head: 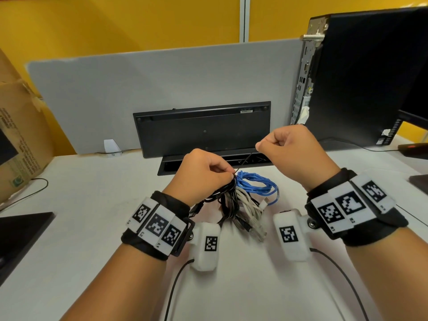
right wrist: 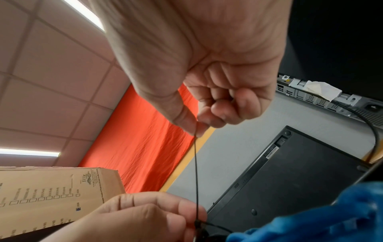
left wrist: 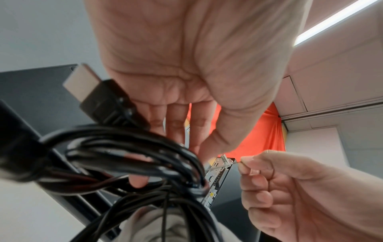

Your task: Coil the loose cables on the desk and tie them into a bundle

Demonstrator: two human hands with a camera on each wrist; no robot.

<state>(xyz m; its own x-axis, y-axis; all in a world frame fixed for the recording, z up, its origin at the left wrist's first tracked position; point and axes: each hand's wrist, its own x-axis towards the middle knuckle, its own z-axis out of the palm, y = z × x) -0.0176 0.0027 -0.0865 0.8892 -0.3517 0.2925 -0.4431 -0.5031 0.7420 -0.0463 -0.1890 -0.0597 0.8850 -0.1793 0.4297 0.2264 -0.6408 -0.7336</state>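
Note:
A bundle of coiled cables lies mid-desk: black cables [head: 222, 195], a blue cable [head: 257, 185] and a grey-white cable [head: 246, 205]. My left hand [head: 231, 176] pinches the bundle's top where a thin black tie [head: 246, 162] wraps it. My right hand [head: 259, 147], raised up and to the right, pinches the tie's tail between thumb and forefinger, and the tie runs taut between the hands. The right wrist view shows the tie [right wrist: 196, 172] running straight from my right hand [right wrist: 196, 129] down to the left hand's fingers [right wrist: 182, 212]. A black plug [left wrist: 91, 91] hangs beside the black cables [left wrist: 124, 147].
An upside-down black keyboard [head: 203, 128] leans on the grey partition [head: 162, 75] behind a cable slot [head: 196, 164]. A black computer tower [head: 361, 77] stands at the right, a cardboard box [head: 16, 135] at the left. A dark flat object [head: 20, 232] lies near left.

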